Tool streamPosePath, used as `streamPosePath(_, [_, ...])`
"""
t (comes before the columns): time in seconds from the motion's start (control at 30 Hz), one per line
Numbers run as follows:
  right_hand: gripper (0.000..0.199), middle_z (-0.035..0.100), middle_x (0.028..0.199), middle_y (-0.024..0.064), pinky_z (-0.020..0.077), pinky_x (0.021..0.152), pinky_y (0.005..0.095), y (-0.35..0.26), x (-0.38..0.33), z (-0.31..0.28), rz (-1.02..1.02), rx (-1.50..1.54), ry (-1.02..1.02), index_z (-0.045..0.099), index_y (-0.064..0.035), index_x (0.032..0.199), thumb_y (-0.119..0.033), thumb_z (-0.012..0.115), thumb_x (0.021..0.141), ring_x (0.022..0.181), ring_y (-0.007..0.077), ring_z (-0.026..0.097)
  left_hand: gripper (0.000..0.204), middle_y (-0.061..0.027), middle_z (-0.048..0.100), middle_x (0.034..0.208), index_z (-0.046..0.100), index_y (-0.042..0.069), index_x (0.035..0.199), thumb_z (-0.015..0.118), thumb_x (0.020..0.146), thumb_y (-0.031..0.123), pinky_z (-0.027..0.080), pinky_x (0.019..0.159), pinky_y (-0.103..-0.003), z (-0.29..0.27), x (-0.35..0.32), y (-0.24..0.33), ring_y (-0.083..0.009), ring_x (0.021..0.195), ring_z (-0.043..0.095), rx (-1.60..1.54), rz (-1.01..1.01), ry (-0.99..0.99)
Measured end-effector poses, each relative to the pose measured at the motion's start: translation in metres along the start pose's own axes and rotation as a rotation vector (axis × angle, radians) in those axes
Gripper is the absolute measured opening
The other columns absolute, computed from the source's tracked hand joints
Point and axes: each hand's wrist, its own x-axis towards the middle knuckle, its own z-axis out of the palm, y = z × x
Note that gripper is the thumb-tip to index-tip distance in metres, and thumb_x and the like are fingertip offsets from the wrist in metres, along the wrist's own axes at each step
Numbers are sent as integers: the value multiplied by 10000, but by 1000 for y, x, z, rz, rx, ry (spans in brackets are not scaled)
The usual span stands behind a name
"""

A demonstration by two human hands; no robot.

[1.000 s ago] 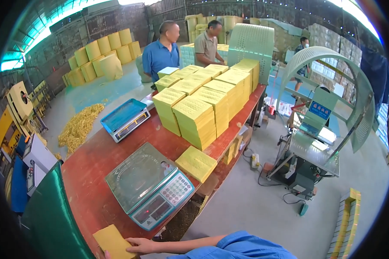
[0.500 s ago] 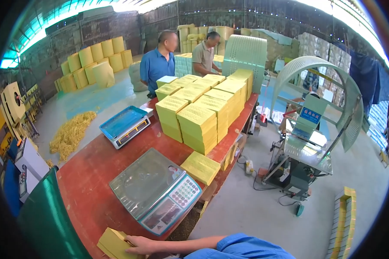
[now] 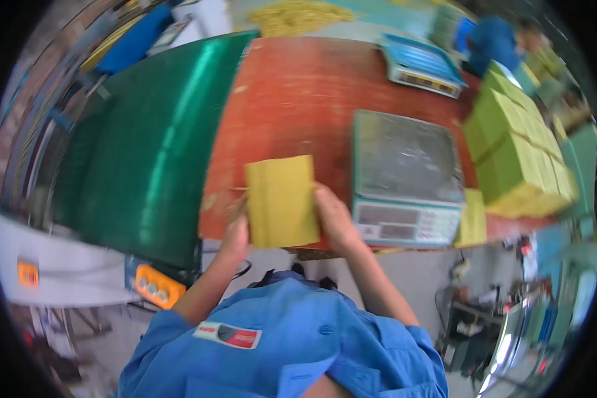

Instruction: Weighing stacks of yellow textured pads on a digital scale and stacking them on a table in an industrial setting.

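Note:
Between my two hands, a thick stack of yellow paper [image 3: 282, 202] is held over the near edge of the red table [image 3: 292, 86]. My left hand [image 3: 237, 225] presses on its left side, and my right hand [image 3: 333, 215] grips the right side. The fingers of both hands are partly hidden behind the stack and blurred. To the right of my right hand sits a digital scale [image 3: 404, 156] with a grey pan and a keypad at its near edge. Another small yellow stack [image 3: 471, 217] lies just right of this scale.
Tall stacks of yellow paper [image 3: 514, 142] stand at the table's right. Beyond the scale is a second scale with a blue tray [image 3: 421, 60]. A green sheet-covered surface [image 3: 132, 139] adjoins the table's left. An orange socket box [image 3: 158, 286] hangs below. Two people are blurred at far right.
My view has swung down and to the left. The yellow stack, earlier under my right hand beside the scale, is now held up between both hands.

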Motion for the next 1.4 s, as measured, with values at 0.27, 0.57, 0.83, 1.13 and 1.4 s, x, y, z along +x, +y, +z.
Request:
streamPosePath(0.27, [294, 535, 1318, 96, 384, 1042, 324, 20, -1, 7, -81, 428, -67, 523, -25, 1266, -121, 421, 1007, 1212, 169, 498, 528, -130, 306, 1543, 308, 1, 1479, 441, 973, 73, 240, 1161, -352, 4, 2, 23, -232, 1418, 316, -209, 103, 38])
streamPosePath(0.57, [349, 546, 1318, 109, 394, 1036, 323, 17, -11, 18, -124, 299, -8, 498, 6, 1310, -92, 459, 977, 1200, 181, 515, 569, -157, 321, 1530, 229, -4, 1506, 426, 979, 77, 242, 1159, -360, -7, -18, 1, -244, 1412, 328, -202, -43, 88])
streamPosePath(0.83, [465, 486, 1408, 118, 329, 1093, 341, 43, -11, 11, -59, 138, 39, 435, 20, 1408, -201, 434, 998, 1302, 205, 434, 591, -125, 347, 1511, 224, 23, 1517, 441, 974, 110, 256, 1149, -364, -3, -12, -23, -225, 1407, 316, 13, -63, -4])
streamPosePath(1.13, [593, 458, 1455, 102, 373, 1078, 452, 33, -12, 22, 451, 1177, -235, 430, -119, 1435, -494, 432, 975, 1308, 268, 458, 492, -227, 487, 1359, 512, 4, 1326, 535, 835, 38, 350, 1072, -432, -16, 20, 98, -371, 1280, 459, 849, 241, -197])
streamPosePath(1.4, [548, 509, 1422, 108, 375, 1078, 451, 66, -33, 39, 460, 1172, -401, 485, -76, 1396, -454, 380, 1013, 1278, 255, 500, 691, -169, 474, 1385, 299, 57, 1496, 561, 866, 166, 351, 1082, -429, -34, 35, 154, -308, 1291, 442, 303, -179, -524])
